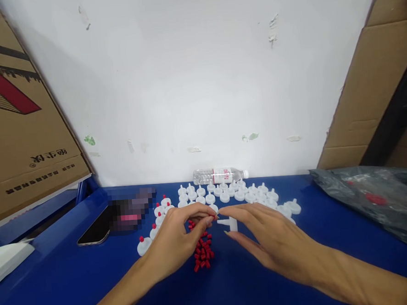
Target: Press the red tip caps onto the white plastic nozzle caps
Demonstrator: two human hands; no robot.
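Red cap point(214, 217) at fingertips of left hand point(177, 230): mostly covered; contact with the spout of the white piece point(233, 223) in right hand point(270, 233) cannot be told. Left hand also hides part of the red pile point(203, 253). Far left on worktop point(232, 288), pixelated patch point(133, 209) masks whatever lies beside phone point(94, 227). Small print on bottle label point(223, 175) unreadable. Red contents point(376, 199) of dark bag point(394, 226), right, indistinct. Bag, left carton point(26, 135), white object point(10, 258) at left: cut off by edges.
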